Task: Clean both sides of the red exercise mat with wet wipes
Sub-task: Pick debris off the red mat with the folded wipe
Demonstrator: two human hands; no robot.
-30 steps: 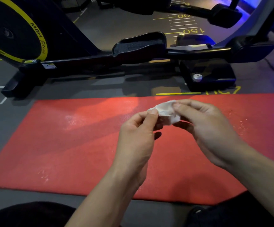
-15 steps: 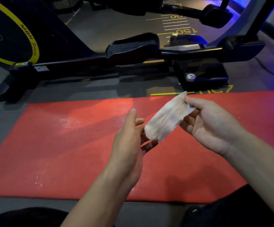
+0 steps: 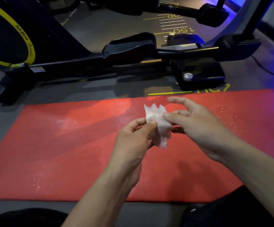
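**Two hands hold a crumpled wet wipe above a red mat**

The left hand (image 3: 133,141) pinches a white wet wipe (image 3: 157,123) between thumb and fingers. The right hand (image 3: 197,126) grips the wipe's other side with its thumb and a bent finger, its forefinger stretched out free. Under both hands the red exercise mat (image 3: 67,145) lies flat on the grey floor (image 3: 256,79) (damp, shiny patches show left of the left hand and beyond the right). Beyond the hands, past the mat's far edge, stands a black exercise machine (image 3: 67,63) with a yellow-rimmed wheel (image 3: 10,35) and a foot pedal (image 3: 129,45).
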